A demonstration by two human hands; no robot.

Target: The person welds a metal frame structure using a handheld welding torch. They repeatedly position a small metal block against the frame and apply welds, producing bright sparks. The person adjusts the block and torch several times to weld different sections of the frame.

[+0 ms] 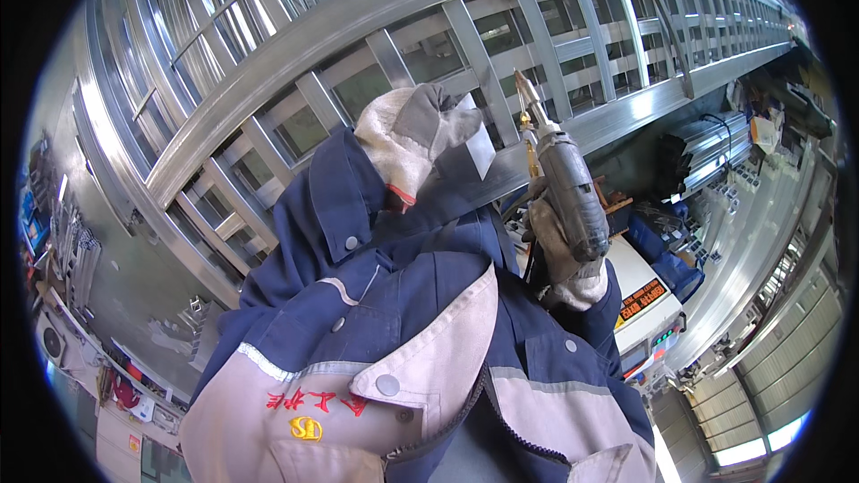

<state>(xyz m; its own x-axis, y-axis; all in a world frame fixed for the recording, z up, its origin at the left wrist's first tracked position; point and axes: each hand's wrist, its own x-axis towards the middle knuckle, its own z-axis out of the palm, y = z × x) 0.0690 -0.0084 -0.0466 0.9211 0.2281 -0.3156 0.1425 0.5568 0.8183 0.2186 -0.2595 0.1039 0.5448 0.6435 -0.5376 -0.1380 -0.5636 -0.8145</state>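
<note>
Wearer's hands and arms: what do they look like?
Left hand: off-white fabric glove, partly grey, red edging at the wrist. Right hand: off-white glove, stained-looking. Left sleeve: navy, silver snap. Right sleeve: navy.

Left hand point(407, 134): glove off-white, grey patch point(420, 118), red cuff edge point(401, 196).
Right hand point(558, 255): glove dirty off-white. Tool point(573, 188) at right hand: dark grey, coppery tip point(524, 89).
Beyond hands: silver frame point(376, 16), repeating bars point(542, 49).
Below hands: jacket point(429, 295), navy and pinkish-beige, red-and-yellow embroidery point(306, 429).
Right of right hand: white box point(651, 326), orange-and-black label point(642, 302).
</note>
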